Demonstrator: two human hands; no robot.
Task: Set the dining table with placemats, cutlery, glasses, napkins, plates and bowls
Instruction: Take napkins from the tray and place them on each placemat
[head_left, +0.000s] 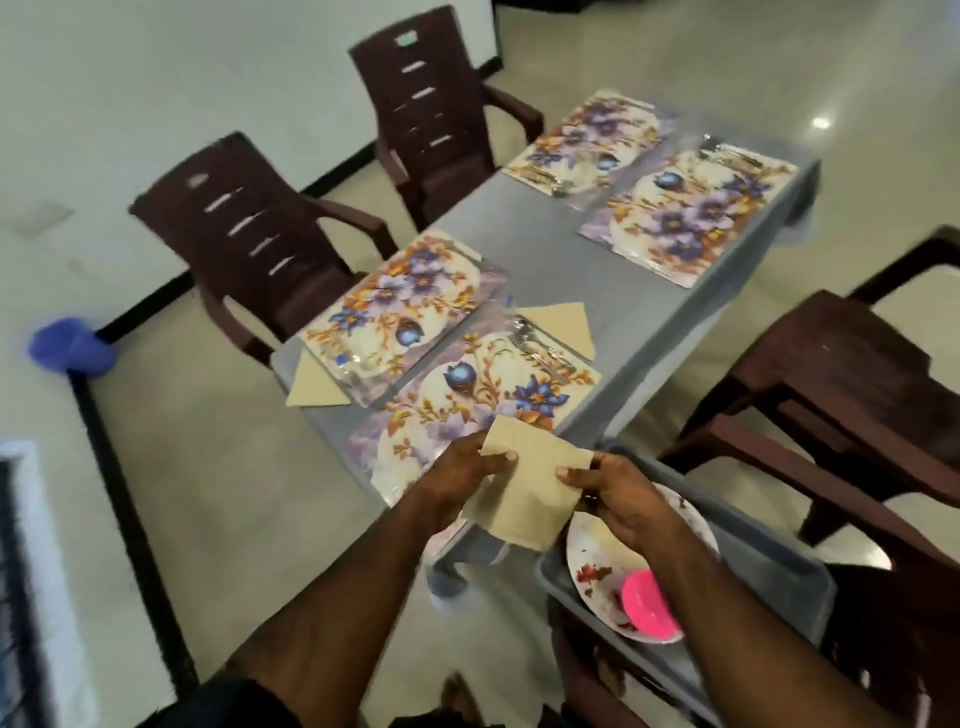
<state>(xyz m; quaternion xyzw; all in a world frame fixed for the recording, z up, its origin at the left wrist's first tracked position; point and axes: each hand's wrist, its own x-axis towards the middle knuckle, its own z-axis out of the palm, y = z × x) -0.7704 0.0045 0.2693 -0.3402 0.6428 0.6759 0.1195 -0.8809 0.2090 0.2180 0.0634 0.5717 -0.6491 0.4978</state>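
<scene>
My left hand (457, 475) and my right hand (618, 493) both pinch a folded beige napkin (524, 493) by its top corners, holding it above the near corner of the grey table (545, 244). Several floral placemats lie on the table; the nearest placemat (467, 400) carries cutlery (540, 351) at its far end. One beige napkin (563, 322) lies beside that cutlery. Another napkin (311, 387) peeks out from under the near left placemat (400, 306). Cutlery (727, 153) also lies on the far right placemat (691, 213).
A grey bin (769, 566) on a chair at the lower right holds a patterned plate (597, 551) and a pink bowl (649, 608). Brown plastic chairs (260, 244) stand along the table's left side and another (831, 364) to its right. A blue object (72, 345) sits by the left wall.
</scene>
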